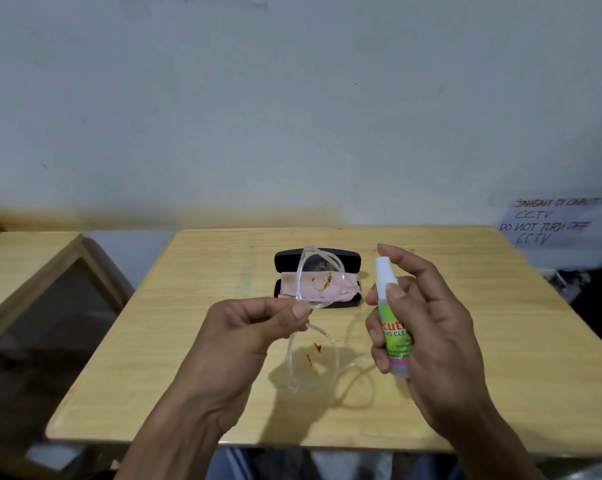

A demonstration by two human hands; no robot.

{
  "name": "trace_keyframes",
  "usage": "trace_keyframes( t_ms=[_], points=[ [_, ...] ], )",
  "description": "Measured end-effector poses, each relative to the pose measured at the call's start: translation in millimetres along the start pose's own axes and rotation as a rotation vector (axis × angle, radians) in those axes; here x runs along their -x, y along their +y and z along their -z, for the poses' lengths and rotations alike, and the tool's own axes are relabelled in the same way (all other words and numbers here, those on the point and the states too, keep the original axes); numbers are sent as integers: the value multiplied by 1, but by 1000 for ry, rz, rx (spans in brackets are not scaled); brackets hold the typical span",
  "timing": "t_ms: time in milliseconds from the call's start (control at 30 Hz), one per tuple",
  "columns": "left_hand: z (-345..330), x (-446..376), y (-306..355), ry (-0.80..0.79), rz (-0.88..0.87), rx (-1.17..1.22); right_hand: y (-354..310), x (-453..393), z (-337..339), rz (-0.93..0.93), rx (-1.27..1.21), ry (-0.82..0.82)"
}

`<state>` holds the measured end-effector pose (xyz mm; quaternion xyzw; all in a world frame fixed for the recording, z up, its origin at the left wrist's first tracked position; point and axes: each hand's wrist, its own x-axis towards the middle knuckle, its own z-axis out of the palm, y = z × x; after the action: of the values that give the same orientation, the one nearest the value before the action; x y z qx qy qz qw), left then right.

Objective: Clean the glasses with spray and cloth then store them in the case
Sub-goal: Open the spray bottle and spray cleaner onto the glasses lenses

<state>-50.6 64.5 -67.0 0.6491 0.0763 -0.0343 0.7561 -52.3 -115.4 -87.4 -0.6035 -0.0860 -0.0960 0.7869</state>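
My left hand [254,327] pinches the bridge of clear-framed glasses [310,362] and holds them upright above the table, one lens above the other. Both lenses carry orange-brown smears. My right hand [427,323] grips a small lens cleaner spray bottle [393,313] with a white nozzle and green label, its nozzle turned toward the glasses and the index finger raised above the top. Behind the glasses a black case [285,259] lies open on the table, with a pink cloth [341,291] resting inside it.
The wooden table [195,341] stands against a pale wall. To the left is another wooden table or frame [33,271]. A handwritten paper sign [552,220] hangs on the wall at the right.
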Motion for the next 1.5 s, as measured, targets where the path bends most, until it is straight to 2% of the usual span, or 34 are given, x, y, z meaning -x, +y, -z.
trace_keyframes(
  t_ms=[200,467,600,700,867,967,1167,1500],
  points=[
    [0,1,-3,-70,-28,-8,0,0,2,87,191,10],
    [-5,-1,-5,-20,-30,-43,6,-1,-4,106,196,29],
    [-4,-2,-3,42,-68,-101,2,1,-3,159,285,71],
    [-4,-4,-2,74,-99,-146,0,6,-5,248,445,73],
    [-6,-11,-4,134,-170,-194,7,4,-15,562,793,176],
    [-8,-12,-1,147,-207,-219,7,2,-24,618,892,203],
    [-8,-12,2,210,-238,-304,9,-5,-31,753,906,213],
    [-8,-12,6,208,-251,-321,10,-17,-32,796,938,212]
  ],
)
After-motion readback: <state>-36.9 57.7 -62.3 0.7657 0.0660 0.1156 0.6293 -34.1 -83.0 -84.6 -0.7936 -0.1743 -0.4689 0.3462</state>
